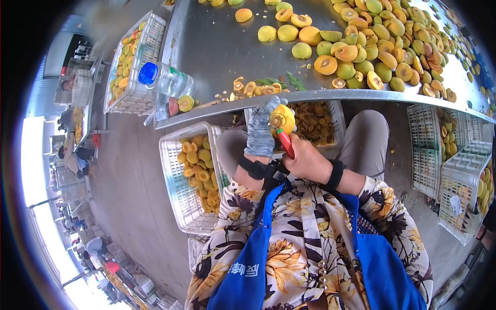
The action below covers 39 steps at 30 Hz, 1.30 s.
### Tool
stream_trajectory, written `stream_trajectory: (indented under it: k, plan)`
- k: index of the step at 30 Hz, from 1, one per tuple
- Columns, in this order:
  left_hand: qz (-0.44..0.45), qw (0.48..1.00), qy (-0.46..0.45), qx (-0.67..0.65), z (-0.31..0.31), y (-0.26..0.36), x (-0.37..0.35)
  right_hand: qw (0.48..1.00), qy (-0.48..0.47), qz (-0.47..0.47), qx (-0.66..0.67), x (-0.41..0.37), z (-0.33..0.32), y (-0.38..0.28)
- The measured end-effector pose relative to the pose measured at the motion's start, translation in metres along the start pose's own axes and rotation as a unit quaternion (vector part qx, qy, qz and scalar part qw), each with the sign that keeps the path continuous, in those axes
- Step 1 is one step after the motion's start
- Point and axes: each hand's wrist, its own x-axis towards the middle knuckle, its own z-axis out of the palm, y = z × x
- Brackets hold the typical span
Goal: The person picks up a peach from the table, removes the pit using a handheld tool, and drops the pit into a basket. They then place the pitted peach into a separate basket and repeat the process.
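Note:
My left hand [262, 126], in a grey knit glove, holds a cut yellow fruit half [282, 119] just below the metal table's front edge. Its brown pit area faces up. My bare right hand [308, 160] is closed round the red handle [285, 143] of a small tool, whose tip meets the fruit; the tip itself is hidden. Below my hands, between my knees, a crate [338, 124] holds many fruit pieces. Several cut pieces [250, 89] and small pits lie along the table edge just beyond my left hand.
The metal table [217, 51] bears a large heap of fruit [382, 46] at the right and a bottle [170, 80] at the left. White crates of fruit stand at the lower left [178, 199], upper left [150, 39] and right [460, 191]. Other people sit far left.

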Motion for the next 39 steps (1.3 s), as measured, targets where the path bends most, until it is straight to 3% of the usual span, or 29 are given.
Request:
stream_trajectory:
  k: [1, 2, 3, 4, 7, 8, 9, 10, 11, 12, 14, 15, 16, 17, 18, 20, 21, 23, 24, 26, 28, 30, 31, 32, 35, 36, 37, 38, 39]
  plan:
    - [-0.001, 1.0, 0.004, -0.002, 0.0, -0.001, -0.001, 1.0, -0.004, 0.002, 0.001, 0.002, -0.007, -0.008]
    - [0.122, 0.988, 0.019, 0.092, 0.001, -0.001, 0.0, 0.975, -0.101, 0.117, 0.161, 0.005, -0.019, -0.017]
    - [0.241, 0.952, 0.033, 0.184, 0.003, 0.0, -0.001, 0.901, -0.192, 0.228, 0.314, 0.008, -0.026, -0.025]
    - [0.241, 0.953, 0.035, 0.182, 0.005, 0.003, -0.003, 0.901, -0.194, 0.229, 0.313, 0.008, -0.027, -0.028]
    - [0.202, 0.958, 0.011, 0.205, 0.001, 0.008, -0.001, 0.783, -0.236, 0.306, 0.488, 0.009, -0.029, -0.028]
    - [0.204, 0.957, 0.012, 0.204, -0.003, 0.012, 0.001, 0.784, -0.237, 0.305, 0.486, 0.011, -0.027, -0.029]
    - [0.049, 0.991, -0.025, 0.118, -0.002, 0.019, -0.002, 0.838, -0.201, 0.279, 0.423, 0.009, -0.022, -0.032]
    - [-0.107, 0.992, -0.061, 0.027, -0.003, 0.022, -0.005, 0.885, -0.165, 0.252, 0.355, 0.005, -0.017, -0.034]
    - [-0.112, 0.991, -0.075, 0.006, -0.007, 0.02, -0.001, 0.94, -0.129, 0.197, 0.248, 0.003, -0.011, -0.032]
    - [-0.11, 0.991, -0.073, 0.002, -0.007, 0.019, -0.002, 0.94, -0.133, 0.199, 0.245, 0.002, -0.009, -0.03]
    - [-0.037, 0.998, -0.046, 0.02, -0.005, 0.018, -0.004, 0.966, -0.121, 0.147, 0.176, 0.003, -0.008, -0.027]
    - [0.051, 0.995, -0.042, 0.072, -0.005, 0.016, -0.007, 0.966, -0.126, 0.146, 0.172, 0.004, -0.013, -0.031]
    - [0.054, 0.995, -0.039, 0.068, -0.005, 0.015, -0.01, 0.898, -0.19, 0.239, 0.317, 0.004, -0.022, -0.038]
    - [0.164, 0.967, -0.019, 0.192, -0.004, 0.013, -0.012, 0.795, -0.244, 0.327, 0.449, 0.004, -0.028, -0.042]
    - [0.267, 0.912, 0.002, 0.311, 0.0, 0.014, -0.016, 0.795, -0.247, 0.331, 0.445, 0.003, -0.028, -0.04]
    - [0.259, 0.916, 0.002, 0.305, -0.002, 0.014, -0.017, 0.714, -0.264, 0.362, 0.537, 0.004, -0.028, -0.035]
    - [0.188, 0.957, -0.016, 0.222, -0.007, 0.011, -0.013, 0.717, -0.271, 0.364, 0.528, 0.005, -0.025, -0.033]
    - [-0.01, 0.998, -0.056, 0.019, -0.027, -0.002, 0.001, 0.789, -0.238, 0.295, 0.483, 0.002, -0.018, -0.032]
    - [0.0, 0.998, -0.054, 0.01, -0.025, -0.002, 0.001, 0.793, -0.246, 0.296, 0.473, 0.001, -0.015, -0.03]
    - [-0.054, 0.997, -0.048, 0.0, -0.023, -0.001, 0.001, 0.887, -0.206, 0.254, 0.327, -0.001, -0.008, -0.028]
    - [0.011, 0.999, -0.042, -0.021, -0.017, 0.0, -0.004, 0.874, -0.229, 0.256, 0.344, 0.001, -0.015, -0.03]
    - [0.202, 0.957, -0.02, 0.209, -0.012, 0.006, -0.012, 0.696, -0.295, 0.373, 0.538, 0.003, -0.027, -0.036]
    - [0.24, 0.91, -0.004, 0.338, -0.009, 0.012, -0.015, 0.698, -0.298, 0.364, 0.54, 0.002, -0.025, -0.037]
    - [0.243, 0.91, -0.001, 0.336, -0.011, 0.009, -0.014, 0.698, -0.302, 0.365, 0.537, 0.002, -0.025, -0.037]
    - [0.157, 0.983, -0.034, 0.084, -0.013, 0.004, -0.006, 0.692, -0.286, 0.364, 0.553, 0.003, -0.019, -0.034]
    - [0.157, 0.983, -0.034, 0.086, -0.01, 0.006, -0.01, 0.757, -0.264, 0.337, 0.494, 0.002, -0.013, -0.032]
    - [0.047, 0.999, -0.018, 0.013, -0.006, 0.008, -0.015, 0.815, -0.239, 0.307, 0.429, 0.001, -0.007, -0.03]
    - [-0.064, 0.996, -0.001, -0.062, -0.003, 0.011, -0.019, 0.815, -0.239, 0.307, 0.429, 0.0, -0.002, -0.028]
    - [-0.086, 0.994, -0.006, -0.064, -0.003, 0.013, -0.02, 0.852, -0.212, 0.273, 0.394, -0.001, 0.004, -0.025]
